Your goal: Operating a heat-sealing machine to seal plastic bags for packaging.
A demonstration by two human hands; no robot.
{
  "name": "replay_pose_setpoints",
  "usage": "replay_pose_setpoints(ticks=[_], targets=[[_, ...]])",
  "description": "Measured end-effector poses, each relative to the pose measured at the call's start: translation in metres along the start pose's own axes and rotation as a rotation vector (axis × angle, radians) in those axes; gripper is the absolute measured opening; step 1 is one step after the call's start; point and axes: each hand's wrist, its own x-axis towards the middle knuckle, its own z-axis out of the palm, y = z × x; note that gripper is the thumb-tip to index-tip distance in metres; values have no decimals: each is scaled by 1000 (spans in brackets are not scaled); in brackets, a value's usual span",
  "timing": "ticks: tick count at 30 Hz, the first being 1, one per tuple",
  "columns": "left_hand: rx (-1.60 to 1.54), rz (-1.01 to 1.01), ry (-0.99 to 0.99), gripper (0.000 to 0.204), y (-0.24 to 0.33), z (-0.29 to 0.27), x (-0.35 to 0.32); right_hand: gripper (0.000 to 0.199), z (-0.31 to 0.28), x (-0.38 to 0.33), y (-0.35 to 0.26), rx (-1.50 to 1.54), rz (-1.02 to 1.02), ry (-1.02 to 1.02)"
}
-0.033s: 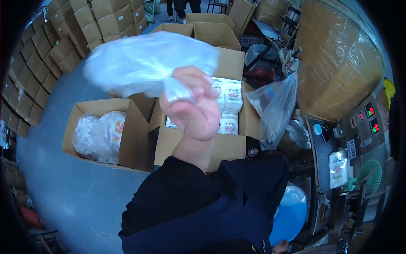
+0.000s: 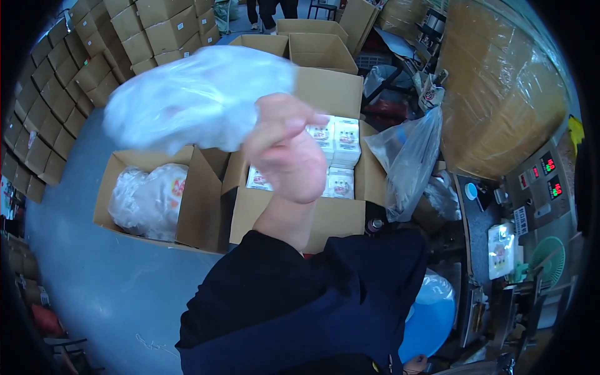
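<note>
While nothing has shifted, one of the hands stays clenched on the plastic bag.

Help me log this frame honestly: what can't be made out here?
Head view:
- Clear plastic bag: motion-blurred; contents unreadable.
- Raised hand: left or right unclear; fingers blurred in the bag.
- The other hand: not visible.
- Open cardboard box of white packets: hand and dark sleeve cover part.
- Left cardboard box: crumpled plastic hides contents.
</note>
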Motion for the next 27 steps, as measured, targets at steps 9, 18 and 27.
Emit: replay_pose_setpoints(ticks=[9, 18, 27], targets=[[-227, -920, -931, 19, 16, 93, -163, 48, 15, 1, 9, 220, 320, -25], [-587, -987, -1705, 28, 112, 166, -387, 53, 17, 15, 15, 713, 652, 7], [-263, -1309, -2150, 64, 178, 229, -530, 34, 58, 14, 13, 932, 699, 432]])
